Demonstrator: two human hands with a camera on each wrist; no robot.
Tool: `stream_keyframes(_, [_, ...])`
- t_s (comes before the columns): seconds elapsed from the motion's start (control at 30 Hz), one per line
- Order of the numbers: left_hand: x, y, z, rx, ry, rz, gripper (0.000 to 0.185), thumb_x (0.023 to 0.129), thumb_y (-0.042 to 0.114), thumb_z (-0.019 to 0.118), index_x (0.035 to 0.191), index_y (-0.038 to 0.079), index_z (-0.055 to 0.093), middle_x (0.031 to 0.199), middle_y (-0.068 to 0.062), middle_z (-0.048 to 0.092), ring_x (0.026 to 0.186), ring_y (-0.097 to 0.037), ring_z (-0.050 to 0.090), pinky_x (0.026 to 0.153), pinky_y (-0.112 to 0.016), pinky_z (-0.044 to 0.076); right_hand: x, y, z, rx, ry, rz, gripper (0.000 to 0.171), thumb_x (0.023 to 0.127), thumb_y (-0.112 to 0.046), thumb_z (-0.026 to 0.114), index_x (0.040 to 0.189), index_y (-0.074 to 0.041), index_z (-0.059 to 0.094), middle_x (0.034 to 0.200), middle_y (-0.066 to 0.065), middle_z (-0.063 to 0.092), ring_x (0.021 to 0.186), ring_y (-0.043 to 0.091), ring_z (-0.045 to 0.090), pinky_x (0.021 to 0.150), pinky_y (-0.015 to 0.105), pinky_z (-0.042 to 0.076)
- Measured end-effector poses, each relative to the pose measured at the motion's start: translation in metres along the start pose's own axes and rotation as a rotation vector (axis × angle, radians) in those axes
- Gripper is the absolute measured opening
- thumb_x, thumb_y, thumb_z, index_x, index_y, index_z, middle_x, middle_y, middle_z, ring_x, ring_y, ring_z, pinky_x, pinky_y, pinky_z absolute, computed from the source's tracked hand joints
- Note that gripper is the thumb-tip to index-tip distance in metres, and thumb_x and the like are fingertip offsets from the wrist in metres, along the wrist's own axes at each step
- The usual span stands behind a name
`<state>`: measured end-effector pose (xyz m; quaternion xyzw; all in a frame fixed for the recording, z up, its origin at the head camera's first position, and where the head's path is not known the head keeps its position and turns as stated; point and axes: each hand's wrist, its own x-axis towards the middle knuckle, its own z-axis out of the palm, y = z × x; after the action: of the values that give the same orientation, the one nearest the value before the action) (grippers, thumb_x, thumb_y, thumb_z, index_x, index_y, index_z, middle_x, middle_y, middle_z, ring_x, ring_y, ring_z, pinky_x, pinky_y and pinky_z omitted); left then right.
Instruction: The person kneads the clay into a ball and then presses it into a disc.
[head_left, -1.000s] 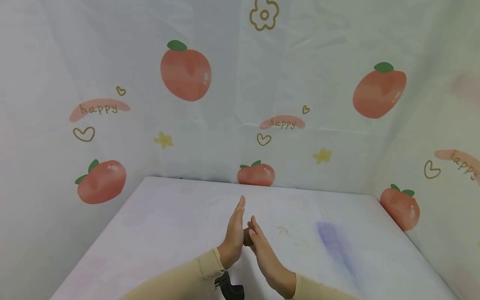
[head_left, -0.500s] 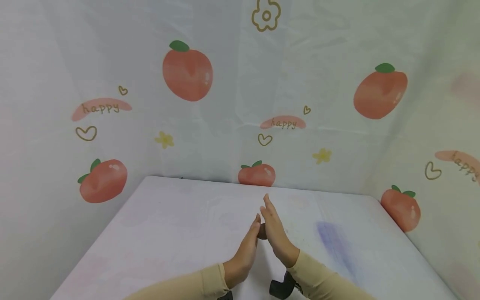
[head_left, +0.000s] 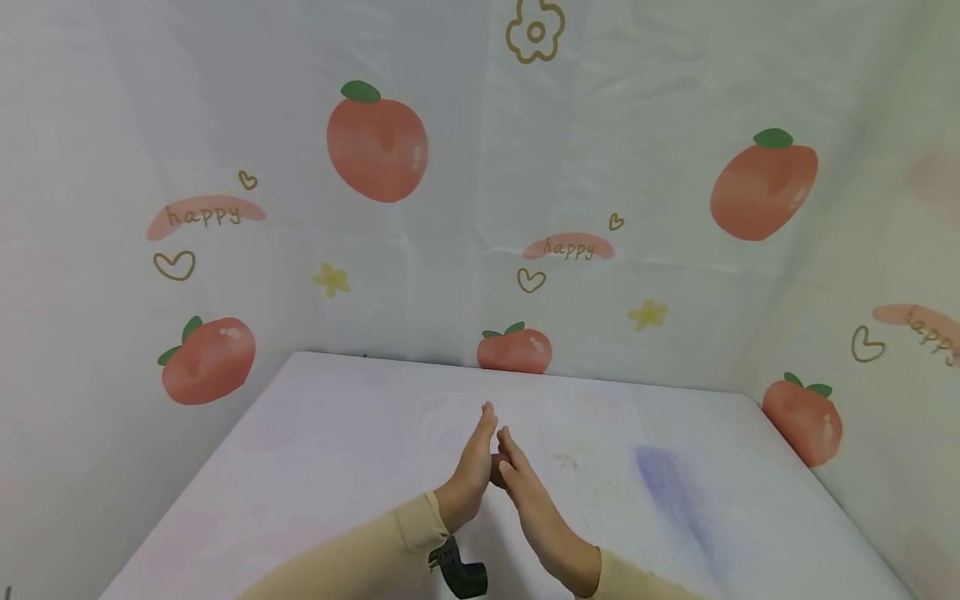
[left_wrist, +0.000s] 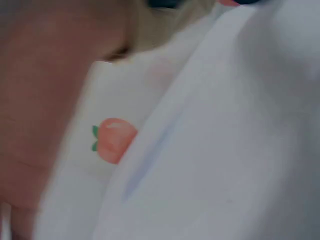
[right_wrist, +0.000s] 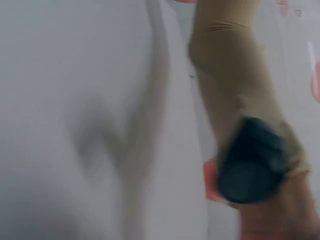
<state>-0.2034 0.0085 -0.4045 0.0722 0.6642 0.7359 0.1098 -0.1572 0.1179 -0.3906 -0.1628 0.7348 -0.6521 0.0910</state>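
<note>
Above the white table (head_left: 337, 433), in the head view, both hands stand palm to palm with straight fingers. A small brown lump (head_left: 496, 472) is pressed between them and mostly hidden. My left hand (head_left: 472, 467) reaches a little further forward than my right hand (head_left: 528, 496). Both arms wear beige sleeves. The left wrist view is blurred: a patch of my left hand (left_wrist: 35, 100) fills its left side. In the blurred right wrist view, the left arm's sleeve (right_wrist: 230, 75) ends in a black wrist device (right_wrist: 252, 160).
A white cloth backdrop (head_left: 637, 167) printed with peaches and "happy" labels closes in the table at the back and both sides. A faint blue smear (head_left: 667, 492) marks the table to the right of the hands. A black wrist device (head_left: 461, 575) sits on my left forearm.
The palms have slid against each other. Half a second ago the right hand was forward and the left back; now the left is forward again and the right has drawn back.
</note>
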Motion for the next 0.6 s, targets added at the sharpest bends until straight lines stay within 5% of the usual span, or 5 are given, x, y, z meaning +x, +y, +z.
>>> stream_keyframes(0.23, [-0.016,-0.018,0.014,0.060,-0.139,0.029,0.067,0.105,0.048,0.011,0.155,0.006,-0.002,0.162,-0.011,-0.011,0.147,-0.033,-0.016,0.113,-0.063,-0.011,0.019,-0.011,-0.016,0.011,0.187,-0.027,0.056,0.107,-0.028,0.027,0.155,-0.003,0.013,0.163,0.011,0.005,0.150,0.030,-0.002,0.119,0.055,0.005])
stream_keyframes(0.37, [-0.024,-0.011,0.020,0.031,-0.184,0.093,0.063,0.106,0.043,0.014,0.155,0.005,-0.002,0.163,-0.011,-0.009,0.148,-0.033,-0.014,0.115,-0.060,-0.010,0.035,-0.003,-0.026,-0.055,0.247,0.072,0.060,0.106,-0.034,0.029,0.156,-0.006,0.009,0.163,0.012,0.002,0.149,0.034,-0.001,0.117,0.059,0.004])
stream_keyframes(0.6, [-0.017,0.006,0.011,-0.058,-0.099,0.086,0.066,0.105,0.049,0.016,0.156,0.010,0.000,0.163,-0.007,-0.008,0.148,-0.033,-0.011,0.116,-0.060,-0.005,0.034,0.023,-0.020,-0.091,0.176,0.161,0.063,0.107,-0.038,0.024,0.155,-0.003,0.004,0.162,0.018,-0.003,0.148,0.038,-0.008,0.114,0.065,-0.003])
